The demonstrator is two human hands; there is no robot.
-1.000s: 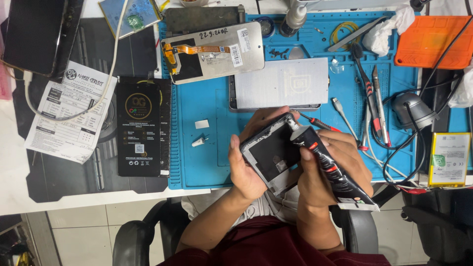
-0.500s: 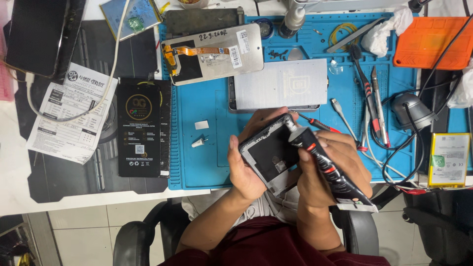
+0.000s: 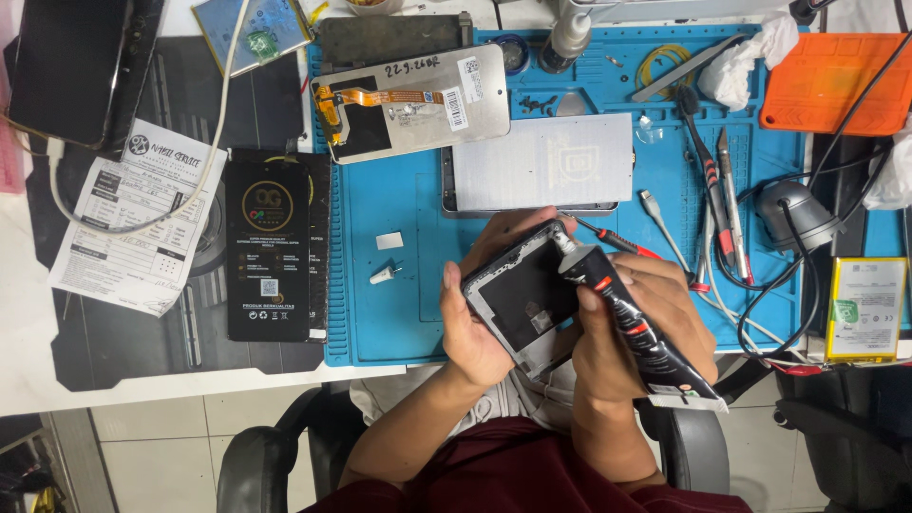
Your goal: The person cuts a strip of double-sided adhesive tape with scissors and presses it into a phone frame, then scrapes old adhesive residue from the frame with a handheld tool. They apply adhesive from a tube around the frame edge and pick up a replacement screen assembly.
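Over the near edge of a blue mat on the bench, the left hand has its fingers clamped on an opened phone frame, long axis running from 7 to 1 o'clock. The right hand grips a black glue tube, nozzle aimed toward 10 o'clock at the frame's upper edge. The frame's lower end is hidden behind the hands. A screen assembly lies at 11 o'clock.

My workbench carries a blue repair mat on the right and a black mat on the left. On the blue one lie a display panel, a metal plate and screwdrivers; a black box and a paper form lie left.
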